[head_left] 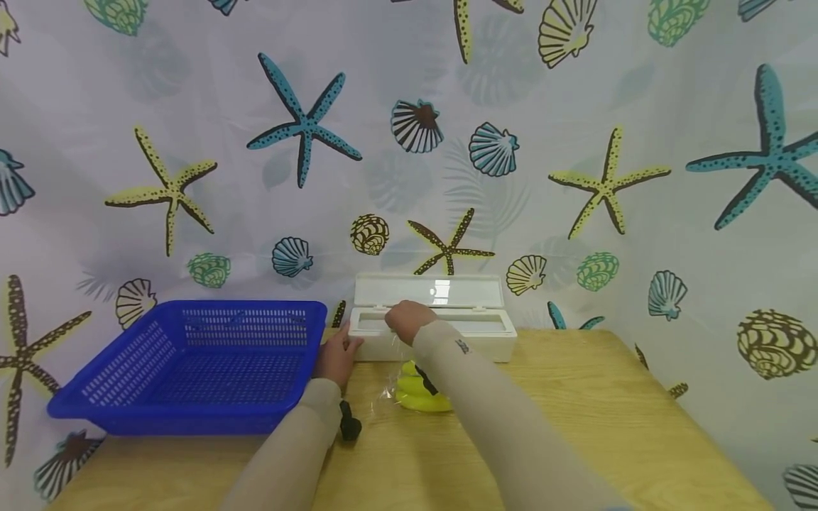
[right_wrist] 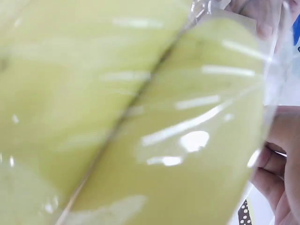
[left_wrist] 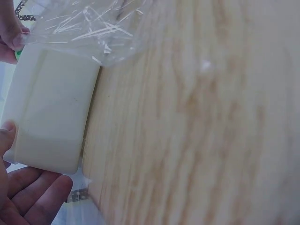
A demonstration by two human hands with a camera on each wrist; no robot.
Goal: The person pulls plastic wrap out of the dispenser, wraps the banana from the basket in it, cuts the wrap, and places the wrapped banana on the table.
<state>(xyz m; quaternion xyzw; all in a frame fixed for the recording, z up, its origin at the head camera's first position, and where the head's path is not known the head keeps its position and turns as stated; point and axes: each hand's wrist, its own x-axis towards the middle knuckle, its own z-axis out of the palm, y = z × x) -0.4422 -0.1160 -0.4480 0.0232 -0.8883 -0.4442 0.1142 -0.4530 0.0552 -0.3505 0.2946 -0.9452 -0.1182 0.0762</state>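
A long white box point(head_left: 377, 348) stands at the back of the table, its lid point(head_left: 396, 291) raised. My left hand point(head_left: 335, 358) grips the box's left end, thumb over the upper edge and fingers against the end face. Above the slot in the top, my right hand point(head_left: 409, 319) pinches clear plastic point(left_wrist: 93, 33) that hangs down in front of the box. Yellow bananas point(head_left: 418, 404) show below the right wrist, partly behind the sleeve. In the right wrist view, bananas point(right_wrist: 197, 122) inside the clear plastic fill most of the picture. Something green point(left_wrist: 18, 55) shows at the right fingertips.
A blue plastic basket point(head_left: 192, 419) with slotted walls stands on the left, close beside my left forearm. The wooden table point(head_left: 562, 411) reaches out to the right. A curtain point(head_left: 383, 64) printed with starfish and shells hangs behind and beside the table.
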